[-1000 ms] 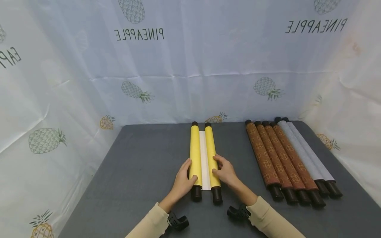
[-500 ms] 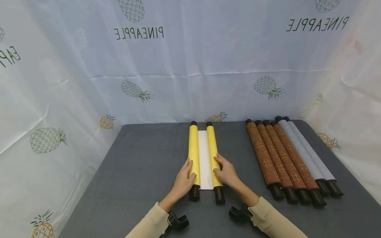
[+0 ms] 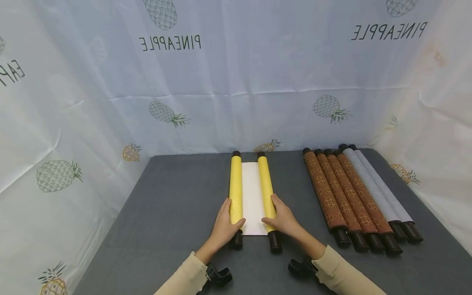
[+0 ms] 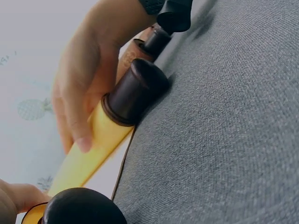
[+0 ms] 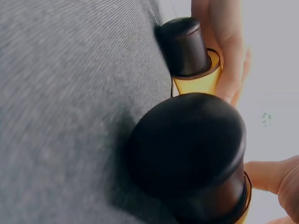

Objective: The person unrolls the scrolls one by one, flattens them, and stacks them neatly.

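Note:
A yellow-backed scroll lies partly unrolled on the grey table, its two rods pointing away from the person. My left hand (image 3: 223, 224) grips the left roll (image 3: 236, 184) near its close end, thumb on the inner side and fingers along the outer side. Likewise my right hand (image 3: 284, 219) holds the right roll (image 3: 264, 180), thumb across its inner side. Between them shows a strip of blank white paper (image 3: 253, 196). Dark end knobs stick out at both ends; the right roll's close knob (image 4: 135, 91) shows large in the left wrist view.
Several brown patterned scrolls (image 3: 326, 192) lie side by side on the right of the grey table (image 3: 177, 205). Beside them are two light grey scrolls (image 3: 383, 188). A white pineapple-print curtain (image 3: 228, 69) hangs behind and along both sides.
The two yellow rolls have moved apart, the left one leftward and the right one slightly rightward. The white strip between them has widened. Both hands have kept hold of their rolls.

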A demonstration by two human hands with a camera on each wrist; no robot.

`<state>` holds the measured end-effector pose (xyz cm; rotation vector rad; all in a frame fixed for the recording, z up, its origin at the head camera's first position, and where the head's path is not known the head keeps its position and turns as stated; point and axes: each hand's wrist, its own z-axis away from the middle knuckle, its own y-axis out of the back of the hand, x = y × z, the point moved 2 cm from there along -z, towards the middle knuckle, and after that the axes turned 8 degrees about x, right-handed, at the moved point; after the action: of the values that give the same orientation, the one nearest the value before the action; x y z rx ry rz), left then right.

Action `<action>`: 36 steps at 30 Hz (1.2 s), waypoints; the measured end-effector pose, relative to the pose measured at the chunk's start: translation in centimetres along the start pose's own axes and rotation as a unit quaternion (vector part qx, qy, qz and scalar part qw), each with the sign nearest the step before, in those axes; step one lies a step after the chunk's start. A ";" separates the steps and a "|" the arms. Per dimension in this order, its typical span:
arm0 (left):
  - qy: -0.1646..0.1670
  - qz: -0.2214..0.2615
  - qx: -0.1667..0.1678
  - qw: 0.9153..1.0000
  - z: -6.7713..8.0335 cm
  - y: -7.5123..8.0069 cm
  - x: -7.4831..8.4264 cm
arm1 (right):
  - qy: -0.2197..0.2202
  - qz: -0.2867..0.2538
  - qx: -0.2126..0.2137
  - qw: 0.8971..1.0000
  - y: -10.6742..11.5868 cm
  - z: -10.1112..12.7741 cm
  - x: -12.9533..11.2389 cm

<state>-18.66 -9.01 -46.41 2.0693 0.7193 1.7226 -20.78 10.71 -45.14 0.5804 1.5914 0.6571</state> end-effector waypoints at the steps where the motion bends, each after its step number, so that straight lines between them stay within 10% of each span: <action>1: -0.001 0.000 0.003 1.000 -0.1 0.0 -0.1 | 0.000 0.002 -0.002 1.000 0.1 0.0 0.1; 36: -0.028 0.032 0.043 0.998 -0.1 1.1 -0.6 | 0.023 -0.027 0.007 0.999 2.0 1.0 1.3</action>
<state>-18.71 -10.22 -46.26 2.2110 0.7314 1.6881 -19.93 13.15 -44.76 0.5342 1.6510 0.6229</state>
